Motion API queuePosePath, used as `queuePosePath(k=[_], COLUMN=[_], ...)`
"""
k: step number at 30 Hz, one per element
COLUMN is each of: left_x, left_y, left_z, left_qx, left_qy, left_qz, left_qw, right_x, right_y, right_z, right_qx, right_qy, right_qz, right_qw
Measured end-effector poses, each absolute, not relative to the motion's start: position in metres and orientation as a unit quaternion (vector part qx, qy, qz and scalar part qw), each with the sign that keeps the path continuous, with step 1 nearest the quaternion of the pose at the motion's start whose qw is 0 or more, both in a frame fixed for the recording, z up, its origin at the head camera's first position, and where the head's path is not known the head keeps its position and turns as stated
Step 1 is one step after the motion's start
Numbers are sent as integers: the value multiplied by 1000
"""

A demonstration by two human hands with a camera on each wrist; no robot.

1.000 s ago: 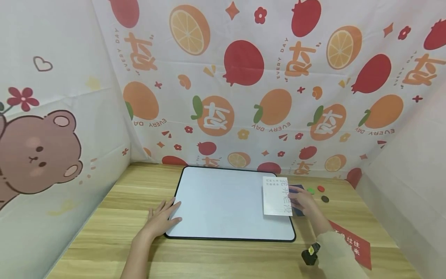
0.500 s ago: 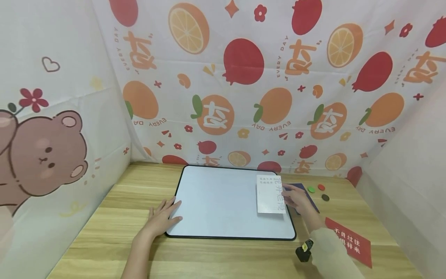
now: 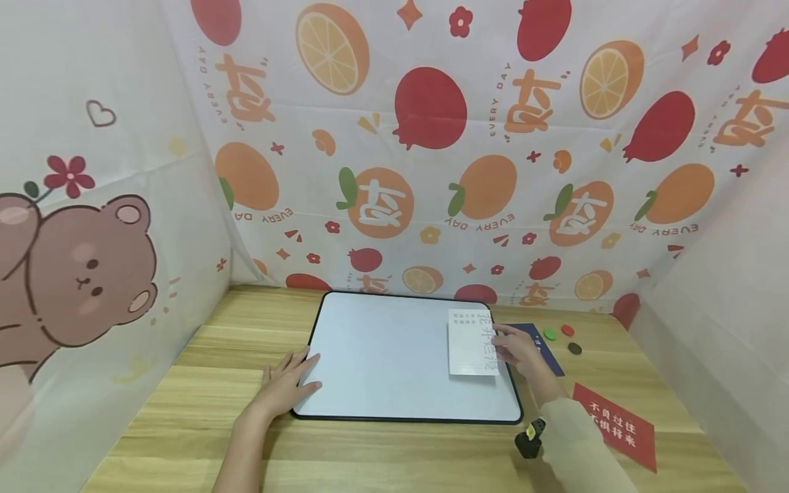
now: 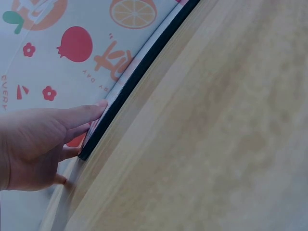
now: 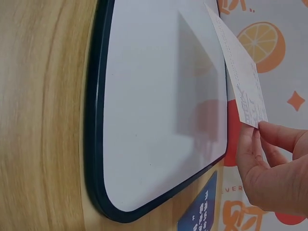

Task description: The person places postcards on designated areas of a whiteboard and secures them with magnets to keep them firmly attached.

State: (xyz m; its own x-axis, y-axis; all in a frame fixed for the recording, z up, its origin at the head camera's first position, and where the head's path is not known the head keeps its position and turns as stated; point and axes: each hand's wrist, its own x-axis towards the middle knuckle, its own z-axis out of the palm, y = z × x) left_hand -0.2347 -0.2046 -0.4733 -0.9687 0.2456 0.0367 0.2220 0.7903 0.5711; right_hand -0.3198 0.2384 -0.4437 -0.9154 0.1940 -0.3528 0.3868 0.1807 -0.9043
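A white card (image 3: 470,346) with grey printed characters is pinched by its right edge between the thumb and fingers of my right hand (image 3: 516,349). In the right wrist view the card (image 5: 239,67) hangs tilted over the whiteboard (image 5: 149,106), and its shadow falls on the white surface. The black-framed whiteboard (image 3: 388,363) lies flat on the table. My left hand (image 3: 282,385) rests with spread fingers on its left edge. In the left wrist view, the fingers of the left hand (image 4: 43,139) lie across the dark frame.
To the right of the board a dark blue card (image 3: 545,352) lies partly behind my right hand. A red card (image 3: 616,426) with white characters is nearer. Green (image 3: 550,334), red (image 3: 568,330) and black (image 3: 574,348) round pieces lie at the back right. A fruit-print cloth (image 3: 431,178) hangs behind.
My right hand has carried the white card leftward, farther over the whiteboard, uncovering more of the blue and red cards. My left hand has stayed on the board's edge.
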Motion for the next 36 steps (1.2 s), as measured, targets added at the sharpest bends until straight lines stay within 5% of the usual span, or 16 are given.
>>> queuePosePath(k=[36], left_x=[-233], left_y=[-204], left_z=[-476], left_qx=[121], left_qy=[948], left_qz=[294], left_qw=[19], right_x=[-328], right_y=[225], right_z=[-453], right_qx=[198], right_qy=[767], right_qz=[-602], right_qw=[100])
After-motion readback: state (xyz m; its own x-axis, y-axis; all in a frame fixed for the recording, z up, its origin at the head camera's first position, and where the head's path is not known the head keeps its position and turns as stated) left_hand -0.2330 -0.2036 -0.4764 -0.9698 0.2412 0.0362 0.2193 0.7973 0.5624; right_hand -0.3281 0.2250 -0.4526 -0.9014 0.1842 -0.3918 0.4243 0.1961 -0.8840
